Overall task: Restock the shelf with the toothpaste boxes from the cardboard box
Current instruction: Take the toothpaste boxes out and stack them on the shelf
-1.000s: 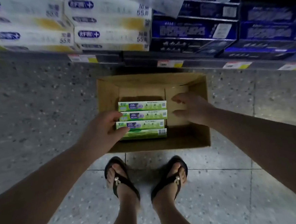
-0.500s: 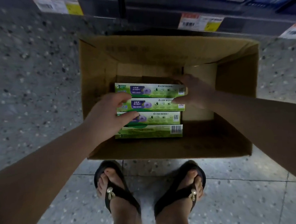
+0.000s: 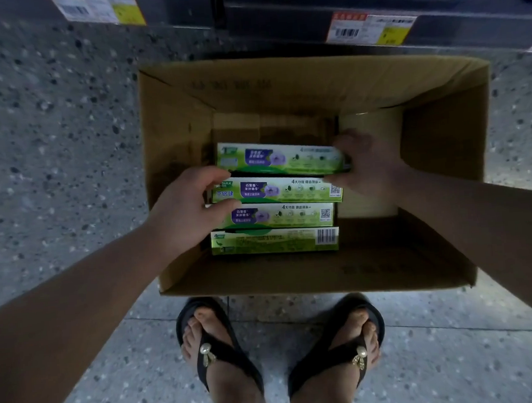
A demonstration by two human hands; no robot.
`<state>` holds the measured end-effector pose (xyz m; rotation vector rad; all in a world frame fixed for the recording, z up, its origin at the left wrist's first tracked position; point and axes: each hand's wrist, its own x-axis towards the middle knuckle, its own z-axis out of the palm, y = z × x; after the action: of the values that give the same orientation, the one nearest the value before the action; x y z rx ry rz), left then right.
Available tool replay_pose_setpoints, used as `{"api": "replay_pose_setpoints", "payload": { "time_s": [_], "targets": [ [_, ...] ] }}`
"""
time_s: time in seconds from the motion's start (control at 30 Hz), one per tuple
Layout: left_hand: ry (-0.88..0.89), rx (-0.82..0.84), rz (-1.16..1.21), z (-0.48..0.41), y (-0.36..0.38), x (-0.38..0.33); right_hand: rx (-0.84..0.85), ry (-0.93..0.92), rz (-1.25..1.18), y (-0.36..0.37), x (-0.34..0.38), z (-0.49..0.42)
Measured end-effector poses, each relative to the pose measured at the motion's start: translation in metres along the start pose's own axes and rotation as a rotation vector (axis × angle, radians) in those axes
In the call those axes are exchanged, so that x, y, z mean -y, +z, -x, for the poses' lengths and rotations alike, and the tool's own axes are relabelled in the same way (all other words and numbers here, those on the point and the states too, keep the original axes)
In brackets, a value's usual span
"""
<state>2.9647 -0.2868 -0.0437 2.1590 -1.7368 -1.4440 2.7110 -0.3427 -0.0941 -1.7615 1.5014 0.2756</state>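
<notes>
thing: four toothpaste boxes (image 3: 278, 219) lie inside the cardboard box (image 3: 172, 138), centre of frame, on the floor just under the shelf (image 3: 277, 18) rail.
axis: every long axis runs left-right across the frame. The boxes are stepped one behind another toward the top of frame.
left hand (image 3: 187, 213): at the left ends. Forefinger is curled over the second box (image 3: 276, 191), thumb under its lower edge, pinching that end.
right hand (image 3: 369, 162): at the right ends. Fingers wrap over the end of the far box (image 3: 280, 159), thumb below it. I read that as a grip, though the hand is blurred.
key relation: the boxes lie between my two hands, ends pointing at the palms. Left is nearer the second box, right nearer the far one, so I judge each hand lifts its own.
clearance: the lift has to go straight up past the cardboard wall.
hidden: box ends under both palms; any layer beneath the visible four; the shelf slots, cut off at top of frame, with only price tags (image 3: 372, 28) showing.
blur: far box print is smeared, unreadable.
</notes>
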Motion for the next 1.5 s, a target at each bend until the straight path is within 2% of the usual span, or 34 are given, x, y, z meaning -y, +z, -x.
{"api": "replay_pose_setpoints", "payload": {
  "time_s": [0.17, 0.43, 0.53, 0.83, 0.97, 1.13, 1.27, 1.4, 1.5],
  "targets": [
    [0.043, 0.063, -0.201, -0.006, 0.009, -0.005, -0.15, 0.089, -0.208, -0.03, -0.011, 0.043],
    [-0.04, 0.218, -0.387, -0.048, 0.027, 0.008, -0.166, 0.182, -0.115, -0.031, -0.036, 0.055],
    [-0.019, 0.234, -0.435, -0.051, 0.031, 0.009, -0.19, 0.191, -0.139, -0.026, -0.036, 0.05],
    [0.176, 0.069, -0.298, -0.023, 0.013, 0.0, -0.229, 0.165, -0.152, -0.048, -0.016, 0.061],
    [0.17, 0.049, -0.183, 0.012, -0.015, -0.015, -0.256, 0.163, -0.112, -0.08, 0.004, 0.081],
    [0.158, 0.039, -0.109, 0.088, -0.061, -0.03, -0.236, 0.141, -0.11, -0.133, 0.049, 0.126],
    [0.101, -0.013, 0.088, 0.168, -0.114, -0.048, -0.196, 0.077, -0.145, -0.187, 0.097, 0.176],
    [0.139, -0.151, 0.212, 0.246, -0.183, -0.086, -0.173, -0.008, -0.148, -0.247, 0.154, 0.226],
    [0.223, -0.271, 0.216, 0.3, -0.233, -0.11, -0.206, -0.119, -0.131, -0.29, 0.198, 0.262]
  ]
}}
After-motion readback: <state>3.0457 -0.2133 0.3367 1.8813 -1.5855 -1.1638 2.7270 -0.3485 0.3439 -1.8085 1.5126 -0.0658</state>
